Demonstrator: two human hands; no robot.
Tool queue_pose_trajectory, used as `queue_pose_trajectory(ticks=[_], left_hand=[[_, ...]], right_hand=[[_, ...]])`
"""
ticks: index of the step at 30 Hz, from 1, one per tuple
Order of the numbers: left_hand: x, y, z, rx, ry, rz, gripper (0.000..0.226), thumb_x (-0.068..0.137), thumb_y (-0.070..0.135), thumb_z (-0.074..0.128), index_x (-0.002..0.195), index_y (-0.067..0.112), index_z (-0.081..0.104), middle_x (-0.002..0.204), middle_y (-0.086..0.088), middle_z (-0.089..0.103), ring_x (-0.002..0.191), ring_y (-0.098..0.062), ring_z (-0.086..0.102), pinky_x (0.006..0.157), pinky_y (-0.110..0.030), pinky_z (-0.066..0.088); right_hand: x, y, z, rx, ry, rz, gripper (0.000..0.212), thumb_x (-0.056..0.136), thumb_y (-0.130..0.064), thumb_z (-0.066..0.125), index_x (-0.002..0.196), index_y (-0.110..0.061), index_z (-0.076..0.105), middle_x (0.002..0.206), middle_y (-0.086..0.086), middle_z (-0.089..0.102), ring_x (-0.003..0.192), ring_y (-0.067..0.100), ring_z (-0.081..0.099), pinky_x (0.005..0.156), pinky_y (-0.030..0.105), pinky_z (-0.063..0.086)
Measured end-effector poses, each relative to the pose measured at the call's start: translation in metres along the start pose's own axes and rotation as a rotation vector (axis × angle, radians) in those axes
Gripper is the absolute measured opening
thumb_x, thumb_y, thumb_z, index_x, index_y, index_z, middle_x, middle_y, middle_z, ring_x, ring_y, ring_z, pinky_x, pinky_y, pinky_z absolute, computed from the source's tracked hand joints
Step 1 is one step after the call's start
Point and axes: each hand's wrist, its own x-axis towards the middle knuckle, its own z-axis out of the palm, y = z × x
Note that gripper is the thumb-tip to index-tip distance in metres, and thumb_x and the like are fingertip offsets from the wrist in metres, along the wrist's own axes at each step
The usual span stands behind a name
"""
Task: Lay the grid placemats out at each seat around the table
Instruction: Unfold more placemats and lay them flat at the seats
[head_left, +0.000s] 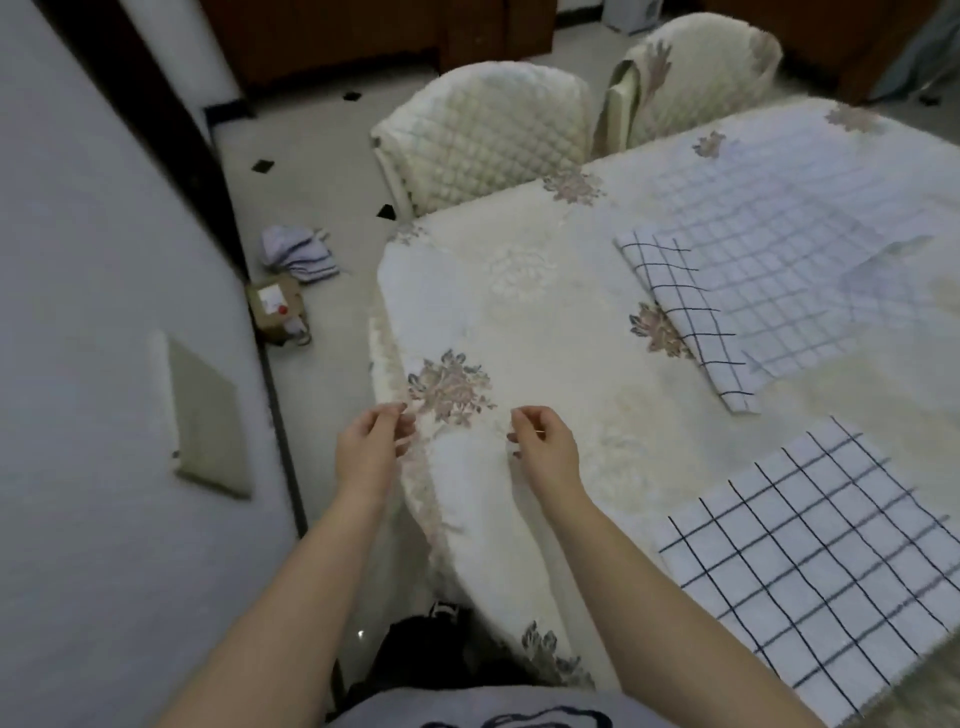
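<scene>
1. Hands: left hand (371, 441) and right hand (545, 441) hover at the near corner of the cloth-covered surface (519, 332). Thumbs and forefingers are drawn close and the other fingers loosely curled. I cannot tell whether they pinch its fabric edge or hold nothing.
2. Nearest grid placemat (810, 561) lies flat at 4 o'clock from the hands, right hand nearer. Its right part runs out of frame, so the long axis is undetermined.
3. Folded placemat (691, 322) is at 2 o'clock, a narrow strip with its long axis 11-to-5. It overlaps the left edge of a paler grid placemat (810, 244) beyond.
4. Judgement: the seat at the quilted chair (483, 140), 12 o'clock, shows no mat. The folded strip looks the likely next pick — a right-hand reach.
</scene>
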Motion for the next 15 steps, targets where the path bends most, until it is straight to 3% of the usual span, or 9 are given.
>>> queue_pose_trajectory(ticks=[4, 8, 15], left_hand=[[0.000, -0.001, -0.040, -0.063, 0.120, -0.015, 0.020, 0.097, 0.013, 0.049, 0.083, 0.012, 0.063, 0.083, -0.008, 0.064, 0.071, -0.017, 0.060, 0.055, -0.019, 0.052], [0.006, -0.004, -0.058, -0.075, 0.130, -0.032, 0.019, 0.096, 0.014, 0.049, 0.083, 0.012, 0.063, 0.084, -0.008, 0.065, 0.080, -0.019, 0.061, 0.071, -0.026, 0.050], [0.053, 0.004, -0.075, -0.042, 0.060, -0.051, 0.016, 0.095, 0.017, 0.051, 0.088, 0.012, 0.065, 0.089, -0.008, 0.069, 0.087, -0.021, 0.064, 0.081, -0.034, 0.051]], right_hand=[[-0.005, -0.009, 0.036, -0.052, -0.103, -0.020, 0.008, 0.093, -0.029, 0.053, 0.086, -0.031, 0.056, 0.092, -0.003, 0.065, 0.093, 0.021, 0.065, 0.088, 0.049, 0.052], [-0.005, -0.013, 0.058, -0.090, -0.129, -0.020, 0.007, 0.092, -0.030, 0.054, 0.086, -0.029, 0.058, 0.093, -0.003, 0.065, 0.093, 0.022, 0.064, 0.088, 0.050, 0.051], [0.012, -0.023, 0.092, -0.108, -0.061, -0.013, 0.009, 0.090, -0.025, 0.055, 0.083, -0.027, 0.061, 0.085, 0.000, 0.067, 0.087, 0.023, 0.064, 0.086, 0.048, 0.052]])
